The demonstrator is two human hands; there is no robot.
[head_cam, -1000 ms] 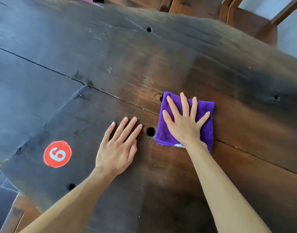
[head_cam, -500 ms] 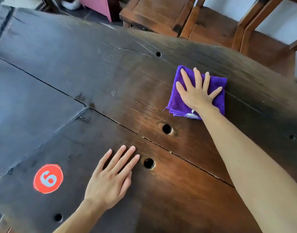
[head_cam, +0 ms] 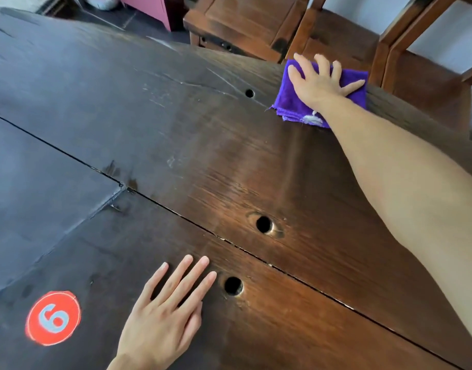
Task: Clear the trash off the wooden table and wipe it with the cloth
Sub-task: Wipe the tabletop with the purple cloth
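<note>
A folded purple cloth (head_cam: 290,102) lies at the far edge of the dark wooden table (head_cam: 176,129). My right hand (head_cam: 320,81) presses flat on the cloth with fingers spread, arm stretched far out. My left hand (head_cam: 162,313) rests flat on the near part of the table, fingers straight, holding nothing. No trash shows on the table.
A red round sticker with a number (head_cam: 53,317) is at the near left. Holes (head_cam: 263,224) and a seam cross the top. Wooden chairs (head_cam: 242,20) stand beyond the far edge, one (head_cam: 416,62) right behind the cloth.
My right hand has slid the cloth away from me, from the table's middle to its far edge. The left hand has stayed planted on the table.
</note>
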